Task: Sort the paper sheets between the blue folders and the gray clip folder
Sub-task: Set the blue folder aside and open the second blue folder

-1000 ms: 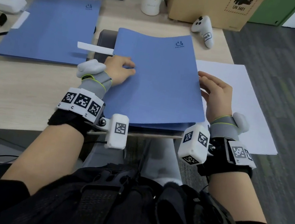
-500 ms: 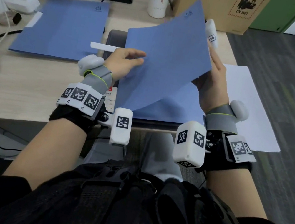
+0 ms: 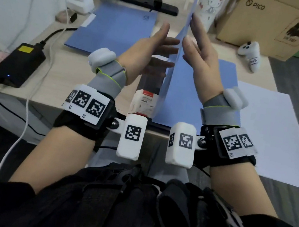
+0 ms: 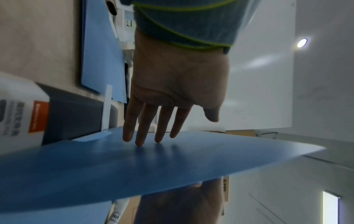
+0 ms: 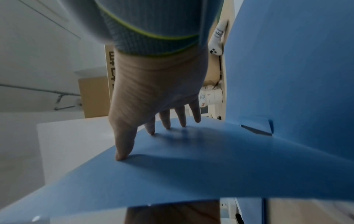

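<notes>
Left hand (image 3: 150,54): fingers straight, fingertips (image 4: 139,141) touching the outer face of the raised folder cover (image 3: 170,81); gripping nothing. Right hand (image 3: 199,60): fingers and thumb extended, tips pressing the inner face of the same cover; no curl round its edge visible in the right wrist view. Cover standing nearly on edge at frame centre in the head view, sandwiched between two flat hands only.

Lower leaf of this blue folder (image 3: 220,97) lying right of centre on the desk (image 3: 84,74), partly on the gray clip folder (image 3: 149,87), whose dark board and white label are showing left of the upright cover. Second blue folder (image 3: 115,30) lying closed, upper left of centre. White paper sheet (image 3: 271,134) lying at right, overhanging the desk edge.

Risks, judged:
- Cover being held by light pressure alone; easing either hand likely letting it flop shut or fall fully open to the left onto the clip folder.
- Pushing unevenly possibly sliding the whole folder toward the near desk edge.
- Overhanging sheet possibly slipping to the floor if brushed by the right wrist rig.
- Cup (image 3: 210,6) and white controller (image 3: 251,55) standing near, upper right; wide swing of the cover possibly knocking the cup.
</notes>
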The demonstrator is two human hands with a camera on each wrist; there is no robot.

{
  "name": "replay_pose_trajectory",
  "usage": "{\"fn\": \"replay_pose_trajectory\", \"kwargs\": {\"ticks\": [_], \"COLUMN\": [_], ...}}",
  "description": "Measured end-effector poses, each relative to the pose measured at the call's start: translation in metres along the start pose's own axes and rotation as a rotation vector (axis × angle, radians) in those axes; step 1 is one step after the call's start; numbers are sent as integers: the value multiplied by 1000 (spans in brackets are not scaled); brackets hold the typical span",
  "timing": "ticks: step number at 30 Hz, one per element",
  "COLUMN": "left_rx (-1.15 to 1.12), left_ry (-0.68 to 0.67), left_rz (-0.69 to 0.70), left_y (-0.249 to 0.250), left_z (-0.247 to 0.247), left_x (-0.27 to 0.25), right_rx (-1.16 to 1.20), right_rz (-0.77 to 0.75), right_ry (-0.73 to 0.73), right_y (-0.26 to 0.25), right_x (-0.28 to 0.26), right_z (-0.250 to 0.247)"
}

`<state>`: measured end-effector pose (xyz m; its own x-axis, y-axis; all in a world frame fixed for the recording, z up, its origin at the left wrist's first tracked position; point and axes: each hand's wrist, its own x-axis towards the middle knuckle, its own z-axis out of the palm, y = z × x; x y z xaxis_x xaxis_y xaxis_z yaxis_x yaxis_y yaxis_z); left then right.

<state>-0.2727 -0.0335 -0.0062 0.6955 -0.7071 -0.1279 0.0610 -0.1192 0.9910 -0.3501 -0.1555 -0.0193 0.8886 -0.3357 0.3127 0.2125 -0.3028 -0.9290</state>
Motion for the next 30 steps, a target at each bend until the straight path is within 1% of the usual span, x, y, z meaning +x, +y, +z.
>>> {"fn": "replay_pose_trajectory", "kwargs": {"ticks": [3, 7, 9, 13, 17, 19, 20, 22, 23, 26, 30], "left_rx": [-53, -185, -277, -323, -252, -97, -44, -111, -133, -61, 49], "left_ry": [15, 118, 148, 249, 416, 465, 465, 449, 466, 547, 551], "left_rz": [47, 99, 94, 49, -35, -11, 21, 11, 9, -20, -38], "left_y": [8, 7, 1, -10, -18, -28, -34, -42, -47, -57, -63], "left_z": [-19, -51, -67, -93, -116, -126, -128, -133, -137, -148, -156], "left_x": [-18, -27, -26, -30, -31, -33, -33, -36, -37, -38, -35], "right_rx": [12, -77, -146, -252, -361, -426, -460, -525, -561, -636, -684], "right_rz": [30, 121, 183, 282, 354, 376, 385, 408, 418, 437, 433], "right_ry": [-58, -132, -165, -227, -271, -298, -302, -312, -321, -356, -365], "right_y": [2, 4, 6, 14, 25, 30, 32, 35, 36, 42, 45], "right_x": [8, 14, 16, 23, 28, 29, 28, 27, 26, 27, 27], "right_z": [21, 46, 55, 80, 101, 111, 112, 116, 118, 122, 123]}}
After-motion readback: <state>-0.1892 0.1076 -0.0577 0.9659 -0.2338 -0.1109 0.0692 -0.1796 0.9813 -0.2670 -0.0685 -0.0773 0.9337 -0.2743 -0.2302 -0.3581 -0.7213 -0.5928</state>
